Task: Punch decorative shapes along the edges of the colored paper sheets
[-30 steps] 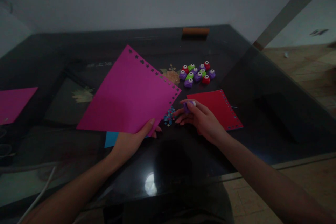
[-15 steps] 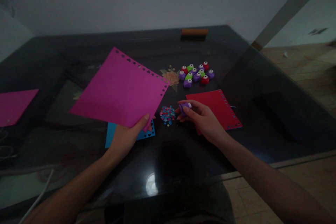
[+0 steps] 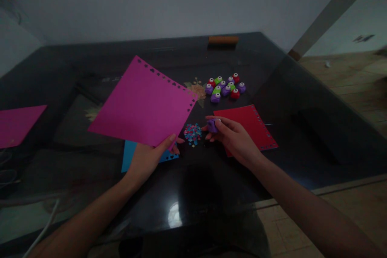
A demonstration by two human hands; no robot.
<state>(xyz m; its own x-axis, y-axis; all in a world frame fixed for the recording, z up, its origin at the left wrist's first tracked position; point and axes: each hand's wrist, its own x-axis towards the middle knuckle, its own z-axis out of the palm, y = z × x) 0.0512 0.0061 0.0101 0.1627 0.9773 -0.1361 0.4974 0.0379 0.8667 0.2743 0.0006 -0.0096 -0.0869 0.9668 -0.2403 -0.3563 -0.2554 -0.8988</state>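
Observation:
My left hand (image 3: 152, 154) pinches the near corner of a magenta paper sheet (image 3: 142, 107), held tilted above the table. Small shapes are cut out along two of its edges. Between thumb and fingers my right hand (image 3: 231, 135) grips a purple craft punch (image 3: 213, 125), apart from the sheet. A pile of tiny blue and pink paper cut-outs (image 3: 192, 133) lies between my hands. Partly hidden beneath my left hand is a blue sheet (image 3: 128, 156) with punched edges. Under and beyond my right hand rests a red sheet (image 3: 249, 123), also punched along its edges.
Several purple, green and red craft punches (image 3: 225, 88) stand grouped behind the red sheet. A brown roll (image 3: 223, 40) lies at the back of the dark glossy table (image 3: 217, 193). Another magenta sheet (image 3: 21, 125) is at the far left, and a white cable (image 3: 45, 227) hangs near the front left.
The magenta sheet has shifted slightly right with my left hand, whose fingers show more beyond its corner. My right hand has turned the purple punch a little in its fingers.

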